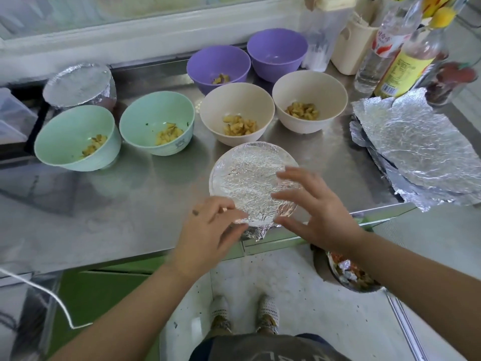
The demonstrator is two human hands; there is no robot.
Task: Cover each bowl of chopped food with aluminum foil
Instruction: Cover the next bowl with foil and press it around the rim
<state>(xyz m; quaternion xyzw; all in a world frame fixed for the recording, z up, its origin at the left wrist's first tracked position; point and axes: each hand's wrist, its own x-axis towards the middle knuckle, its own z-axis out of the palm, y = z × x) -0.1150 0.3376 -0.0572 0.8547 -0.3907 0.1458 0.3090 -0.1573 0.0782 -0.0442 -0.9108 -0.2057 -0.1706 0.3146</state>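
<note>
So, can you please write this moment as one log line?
left hand: grips crinkled aluminium foil at near rim of round pale bowl | right hand: open, at right rim | status: foil covers whole top

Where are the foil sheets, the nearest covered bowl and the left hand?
foil sheets (416, 142): head view, top sheet's middle.
nearest covered bowl (244, 178): head view, foil top's centre.
left hand (208, 227): head view, back of hand.

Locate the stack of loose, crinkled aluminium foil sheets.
Head view: the stack of crinkled aluminium foil sheets lies at the right end of the steel counter, just in front of the yellow-labelled bottle, right of the right-hand cream bowl.
</note>
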